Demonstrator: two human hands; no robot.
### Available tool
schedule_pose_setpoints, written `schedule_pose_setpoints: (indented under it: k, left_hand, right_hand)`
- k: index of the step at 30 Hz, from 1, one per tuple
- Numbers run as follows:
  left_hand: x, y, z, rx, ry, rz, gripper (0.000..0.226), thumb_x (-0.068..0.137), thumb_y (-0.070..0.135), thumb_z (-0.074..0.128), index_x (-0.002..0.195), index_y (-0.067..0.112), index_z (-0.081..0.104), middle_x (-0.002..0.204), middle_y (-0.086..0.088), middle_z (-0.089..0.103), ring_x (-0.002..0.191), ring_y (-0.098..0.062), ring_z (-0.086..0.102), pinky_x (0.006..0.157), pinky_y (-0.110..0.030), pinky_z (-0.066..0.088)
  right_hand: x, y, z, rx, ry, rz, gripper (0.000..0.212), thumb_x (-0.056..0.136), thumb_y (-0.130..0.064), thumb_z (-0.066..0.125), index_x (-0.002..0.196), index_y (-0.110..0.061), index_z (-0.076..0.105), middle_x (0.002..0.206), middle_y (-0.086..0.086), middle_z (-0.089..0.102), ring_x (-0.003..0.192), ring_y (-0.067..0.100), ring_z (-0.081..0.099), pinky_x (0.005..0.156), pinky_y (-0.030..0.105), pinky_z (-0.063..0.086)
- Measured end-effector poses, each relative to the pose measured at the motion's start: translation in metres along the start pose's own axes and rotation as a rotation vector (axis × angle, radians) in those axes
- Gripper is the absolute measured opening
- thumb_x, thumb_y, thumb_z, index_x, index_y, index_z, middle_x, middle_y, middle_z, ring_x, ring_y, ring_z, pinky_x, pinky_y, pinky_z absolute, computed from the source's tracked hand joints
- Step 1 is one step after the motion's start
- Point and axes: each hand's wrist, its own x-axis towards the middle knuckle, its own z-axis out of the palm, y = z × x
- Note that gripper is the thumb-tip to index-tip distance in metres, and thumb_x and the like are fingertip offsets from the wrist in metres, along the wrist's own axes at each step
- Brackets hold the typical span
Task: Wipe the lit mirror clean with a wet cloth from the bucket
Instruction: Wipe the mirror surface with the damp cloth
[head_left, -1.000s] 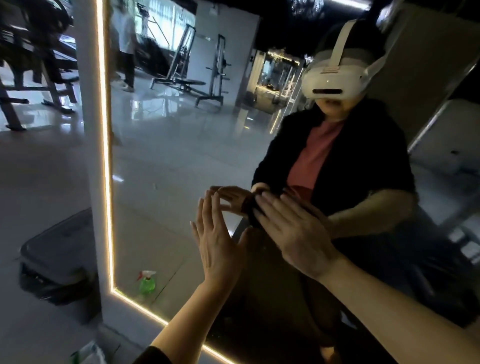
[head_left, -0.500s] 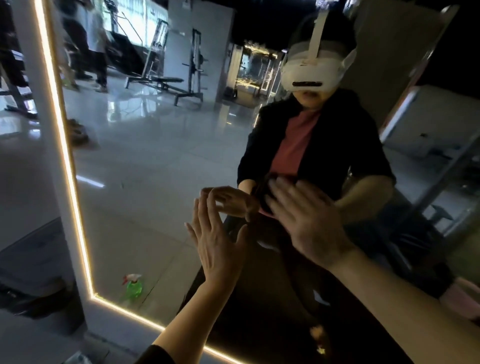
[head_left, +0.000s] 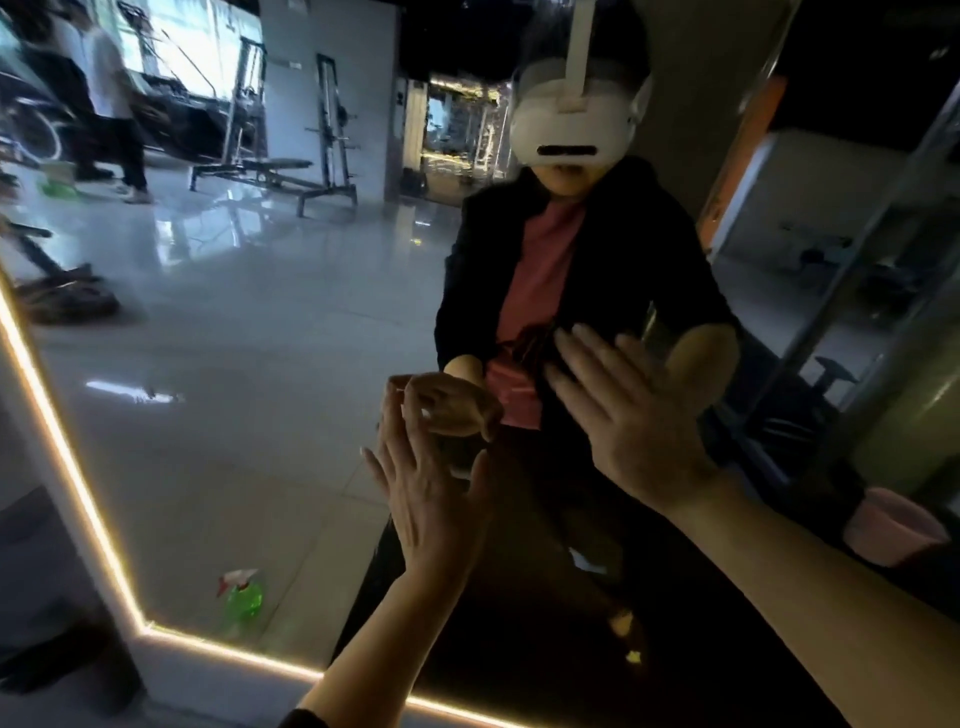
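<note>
Reaching toward the mirror, the left hand is resting flat against the glass with fingers straight and together, holding nothing, while the right hand is pressing a dark red cloth to the glass with fingers spread and straight. Beyond them, the glowing light strip is edging the mirror, and a green spray bottle and pink bucket are showing as reflections.

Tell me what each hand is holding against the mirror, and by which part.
Left hand: nothing, fingers straight. Right hand presses flat over a dark red cloth; no grip shows.
</note>
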Motion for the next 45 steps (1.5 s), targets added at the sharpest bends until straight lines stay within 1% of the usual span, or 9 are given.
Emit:
schedule_pose_setpoints:
  k: [3,10,16,20,25,30,36,42,45]
  left_hand:
    - [-0.007,0.013,0.01,0.012,-0.003,-0.005,0.095,0.08,0.059,0.05,0.156,0.022,0.007,0.164,-0.003,0.004,0.151,-0.024,0.007,0.118,-0.063,0.009]
    - [-0.025,0.034,0.034,0.098,0.041,0.043,0.095,0.081,0.047,0.062,0.154,0.016,0.01,0.162,-0.012,0.009,0.15,-0.023,-0.001,0.121,-0.048,-0.008]
    - [-0.042,0.062,0.061,0.131,0.03,0.027,0.103,0.075,0.041,0.071,0.153,0.017,0.009,0.159,-0.013,0.009,0.149,-0.028,0.001,0.12,-0.053,-0.006]
    - [-0.063,0.069,0.072,0.157,0.0,0.055,0.1,0.077,0.042,0.069,0.152,0.024,0.006,0.159,-0.01,0.009,0.149,-0.027,0.0,0.119,-0.054,-0.005]
    - [-0.087,0.075,0.086,0.213,-0.048,0.052,0.111,0.074,0.035,0.081,0.153,0.027,0.004,0.16,-0.008,0.006,0.15,-0.029,0.001,0.119,-0.052,-0.007]
    - [-0.109,0.105,0.111,0.206,-0.074,0.066,0.118,0.07,0.035,0.085,0.152,0.031,0.001,0.16,-0.005,0.003,0.149,-0.028,0.0,0.118,-0.052,-0.009]
    - [-0.126,0.127,0.133,0.214,-0.074,0.111,0.114,0.071,0.032,0.085,0.153,0.027,0.006,0.158,-0.005,0.006,0.149,-0.03,0.002,0.118,-0.051,-0.009]
    - [-0.143,0.146,0.146,0.229,-0.074,0.131,0.111,0.07,0.029,0.084,0.151,0.029,0.008,0.156,-0.002,0.007,0.148,-0.03,0.003,0.117,-0.051,-0.01]
    - [-0.152,0.156,0.158,0.242,-0.07,0.12,0.109,0.071,0.032,0.084,0.15,0.029,0.008,0.156,-0.005,0.009,0.148,-0.033,0.004,0.117,-0.052,-0.009]
  right_hand:
    - [0.002,0.021,-0.006,0.002,0.102,0.16,0.033,0.1,-0.007,0.044,0.13,-0.006,0.059,0.146,0.018,0.049,0.142,0.031,0.036,0.121,0.043,0.02]
    - [-0.099,-0.004,0.011,0.016,-0.193,-0.19,0.039,0.101,-0.013,0.037,0.134,-0.009,0.057,0.152,0.013,0.038,0.143,0.029,0.033,0.122,0.04,0.014]
    - [-0.069,0.053,-0.008,0.03,0.109,0.216,0.035,0.101,-0.008,0.043,0.135,-0.01,0.054,0.149,0.014,0.045,0.142,0.029,0.036,0.122,0.042,0.018]
    - [-0.14,0.032,0.008,0.087,-0.021,-0.03,0.038,0.106,-0.012,0.027,0.135,-0.01,0.052,0.149,0.013,0.045,0.14,0.029,0.038,0.122,0.04,0.016]
    - [-0.196,0.055,0.015,0.074,-0.115,-0.185,0.047,0.109,-0.021,0.013,0.153,-0.008,0.024,0.164,0.012,0.011,0.151,0.026,0.014,0.123,0.037,0.004]
    - [-0.193,0.106,-0.016,0.055,0.095,0.224,0.036,0.106,-0.008,0.031,0.135,-0.01,0.052,0.149,0.012,0.041,0.141,0.03,0.037,0.12,0.044,0.024]
    - [-0.26,0.11,-0.01,0.015,-0.121,-0.084,0.042,0.106,-0.009,0.027,0.136,-0.012,0.057,0.151,0.01,0.042,0.143,0.026,0.034,0.121,0.04,0.018]
    - [-0.264,0.16,-0.032,0.015,0.057,0.189,0.039,0.102,-0.001,0.038,0.138,-0.008,0.051,0.151,0.013,0.038,0.144,0.03,0.032,0.118,0.047,0.028]
    - [-0.306,0.159,-0.025,0.022,0.009,0.139,0.036,0.104,-0.004,0.036,0.136,-0.01,0.052,0.153,0.012,0.038,0.145,0.03,0.03,0.12,0.046,0.022]
